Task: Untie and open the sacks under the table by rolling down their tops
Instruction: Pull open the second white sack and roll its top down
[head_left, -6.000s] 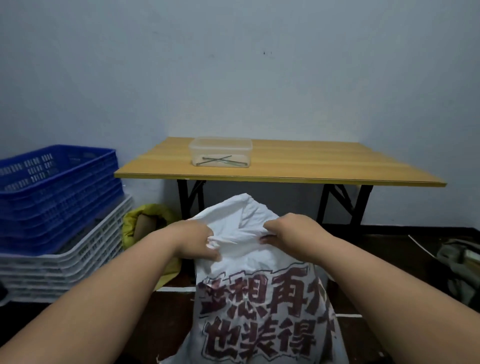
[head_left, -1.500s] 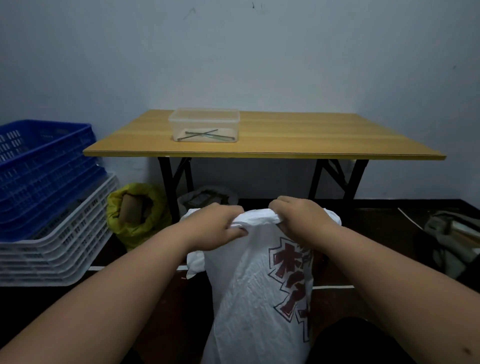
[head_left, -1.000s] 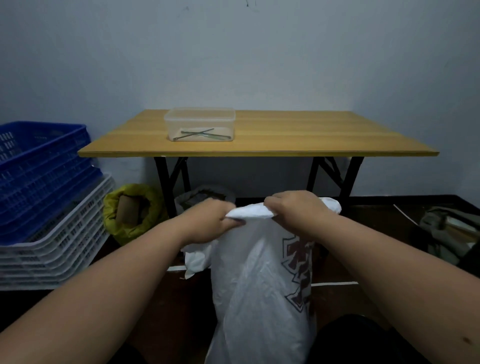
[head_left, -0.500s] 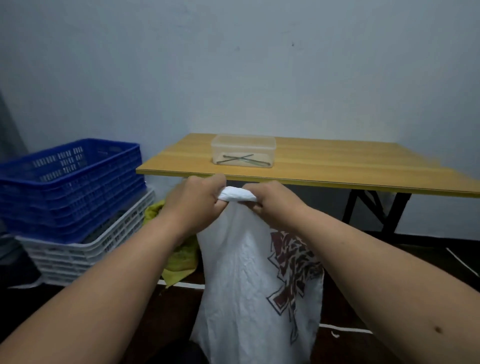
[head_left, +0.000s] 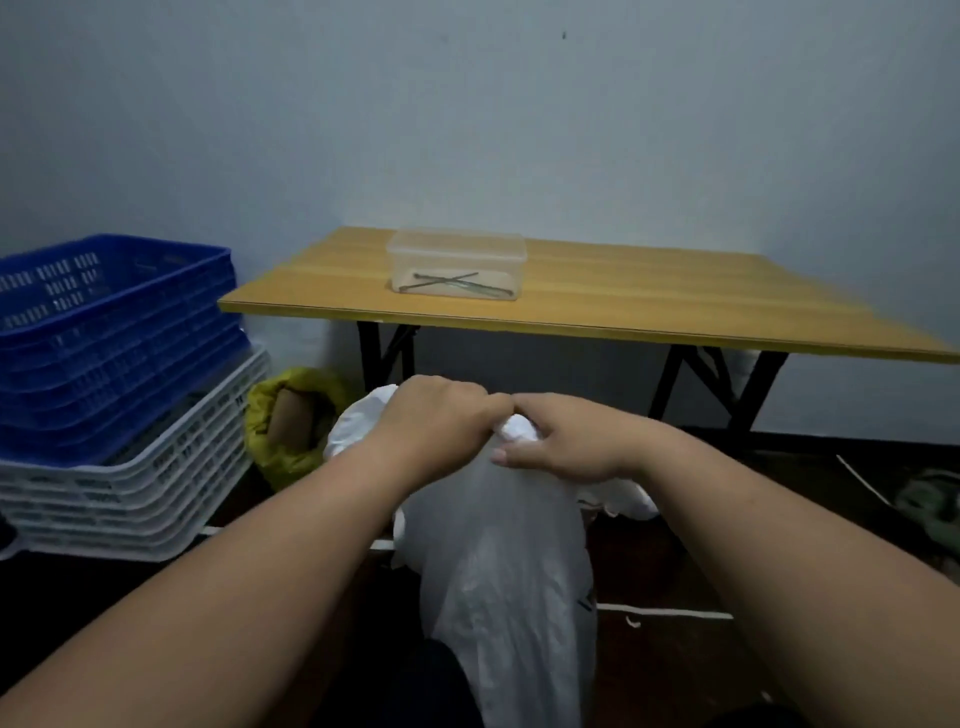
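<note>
A pale wall backs the wooden counter (head_left: 597, 306). Before it, the left hand (head_left: 431, 421) and right hand (head_left: 561, 441) meet knuckle to knuckle, both clenched on the bunched top of the white sack (head_left: 498, 561), which hangs straight below them.

The bunched top of the white plastic sack (head_left: 498, 561) is hidden inside the grip of the left hand (head_left: 436, 423) and right hand (head_left: 563, 441). Thin dark items in the clear plastic box (head_left: 457, 262) are too small to identify. The blue slotted crate (head_left: 104, 332) is cut by the left edge.
</note>
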